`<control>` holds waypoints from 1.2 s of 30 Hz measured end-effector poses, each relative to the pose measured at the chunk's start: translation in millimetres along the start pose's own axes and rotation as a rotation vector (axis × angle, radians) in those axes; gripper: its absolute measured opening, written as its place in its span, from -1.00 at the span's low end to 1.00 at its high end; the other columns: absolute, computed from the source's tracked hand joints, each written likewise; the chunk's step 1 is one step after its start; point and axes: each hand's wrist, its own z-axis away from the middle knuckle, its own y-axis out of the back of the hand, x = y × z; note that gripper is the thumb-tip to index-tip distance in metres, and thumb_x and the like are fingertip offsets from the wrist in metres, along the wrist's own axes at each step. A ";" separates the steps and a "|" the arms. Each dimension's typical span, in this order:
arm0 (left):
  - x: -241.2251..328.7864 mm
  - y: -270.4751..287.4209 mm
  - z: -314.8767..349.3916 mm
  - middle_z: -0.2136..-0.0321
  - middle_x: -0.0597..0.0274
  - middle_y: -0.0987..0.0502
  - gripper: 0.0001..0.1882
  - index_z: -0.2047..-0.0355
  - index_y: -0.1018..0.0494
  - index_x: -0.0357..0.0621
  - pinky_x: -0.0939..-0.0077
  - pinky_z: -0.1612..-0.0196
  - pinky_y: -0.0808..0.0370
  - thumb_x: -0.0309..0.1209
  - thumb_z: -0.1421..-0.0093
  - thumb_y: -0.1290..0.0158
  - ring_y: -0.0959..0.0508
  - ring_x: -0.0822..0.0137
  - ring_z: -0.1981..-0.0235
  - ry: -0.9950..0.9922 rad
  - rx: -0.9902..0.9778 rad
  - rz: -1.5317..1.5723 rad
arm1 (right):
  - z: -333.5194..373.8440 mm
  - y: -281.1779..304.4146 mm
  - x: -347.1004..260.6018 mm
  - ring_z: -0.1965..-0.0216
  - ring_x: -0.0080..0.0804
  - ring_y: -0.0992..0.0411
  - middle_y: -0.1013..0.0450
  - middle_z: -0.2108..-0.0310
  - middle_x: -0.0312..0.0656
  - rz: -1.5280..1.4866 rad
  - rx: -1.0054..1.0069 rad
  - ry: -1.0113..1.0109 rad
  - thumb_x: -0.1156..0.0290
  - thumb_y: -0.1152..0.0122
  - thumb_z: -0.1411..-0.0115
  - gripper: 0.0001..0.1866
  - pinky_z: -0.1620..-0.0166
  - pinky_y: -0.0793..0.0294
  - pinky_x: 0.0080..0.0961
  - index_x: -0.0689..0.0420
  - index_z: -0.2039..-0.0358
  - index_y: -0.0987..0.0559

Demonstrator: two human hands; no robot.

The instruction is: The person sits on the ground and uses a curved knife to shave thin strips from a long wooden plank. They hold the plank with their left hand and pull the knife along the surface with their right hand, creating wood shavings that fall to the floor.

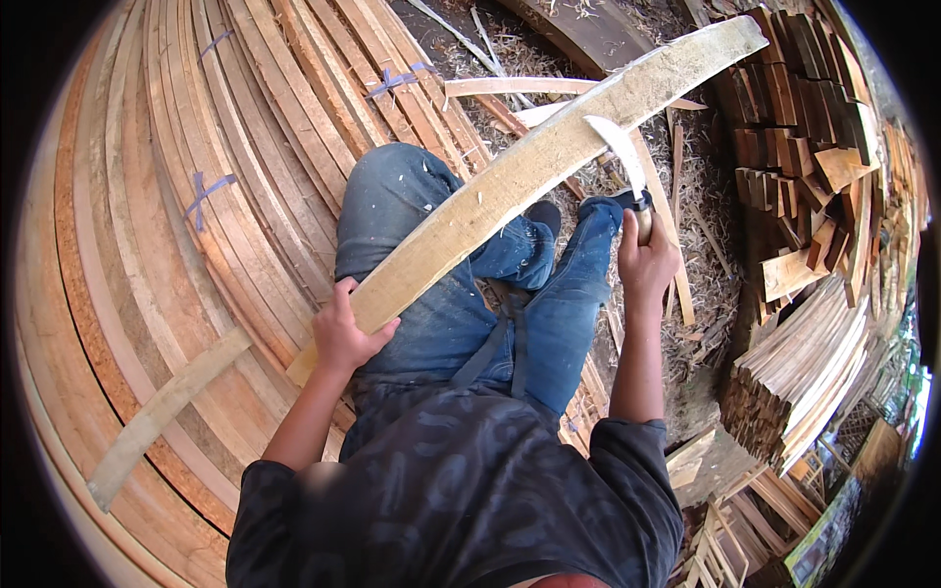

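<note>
A long pale wooden board [480, 201] lies slantwise across my left thigh, its far end reaching up to the right. My left hand [350, 328] is wrapped round the board's near end, thumb on its upper face. In my right hand [648, 263] is a sickle [623, 157] with a short wooden handle, gripped in closed fingers. Its curved bright blade points up and bends left, with the tip over the board's right edge. Whether the blade touches the wood I cannot tell.
Bundled long planks [225, 176] tied with purplish strips lie under me and to the left, with a loose short slat [162, 412] on top. Wood shavings [706, 250] cover the ground ahead. At the right stand stacks of cut timber [809, 127] and thin slats [799, 377].
</note>
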 end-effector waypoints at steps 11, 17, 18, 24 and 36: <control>1.0 1.8 -3.2 0.30 -0.09 -0.55 -0.19 -0.02 -0.25 -0.15 0.08 0.28 -0.51 -0.06 0.16 -0.35 -0.58 -0.16 0.30 -0.009 -0.018 0.015 | -29.5 18.1 58.5 0.78 -0.35 -0.38 -0.41 0.76 -0.13 0.026 0.108 -0.169 0.08 -0.16 -0.27 -0.60 0.63 -0.34 -0.36 0.12 0.57 -0.53; -1.0 3.9 -2.2 0.33 -0.10 -0.54 -0.20 -0.01 -0.25 -0.15 0.08 0.27 -0.50 -0.11 0.18 -0.36 -0.58 -0.17 0.30 0.006 -0.036 0.067 | 6.5 -4.5 13.2 0.78 -0.31 -0.38 -0.35 0.77 -0.24 -0.052 -0.208 0.207 -0.02 -0.29 -0.14 -0.58 0.67 -0.33 -0.39 0.04 0.57 -0.43; -1.2 5.2 -1.0 0.32 -0.09 -0.54 -0.19 -0.01 -0.25 -0.15 0.07 0.27 -0.50 -0.07 0.17 -0.35 -0.58 -0.17 0.31 -0.008 -0.034 0.051 | -14.2 -2.8 26.5 0.76 -0.26 -0.41 -0.37 0.76 -0.22 0.044 -0.059 0.335 -0.01 -0.30 -0.14 -0.58 0.66 -0.34 -0.38 0.05 0.56 -0.44; -4.2 4.4 -5.7 0.29 -0.11 -0.54 -0.19 0.00 -0.26 -0.15 0.06 0.27 -0.50 -0.01 0.16 -0.35 -0.57 -0.16 0.30 -0.005 -0.049 0.072 | 17.2 -10.4 -14.2 0.83 -0.50 -0.31 -0.32 0.81 -0.36 -0.056 -0.204 0.505 -0.11 -0.24 -0.18 -0.53 0.69 -0.33 -0.46 0.01 0.59 -0.44; -8.8 8.0 -10.2 0.33 -0.13 -0.54 -0.19 -0.01 -0.24 -0.20 0.12 0.26 -0.51 -0.02 0.13 -0.33 -0.58 -0.16 0.30 -0.069 -0.082 0.109 | -2.5 -38.0 15.2 0.81 -0.58 -0.28 -0.34 0.79 -0.35 -0.165 -0.036 0.290 -0.03 -0.22 -0.22 -0.55 0.71 -0.27 -0.53 0.05 0.61 -0.46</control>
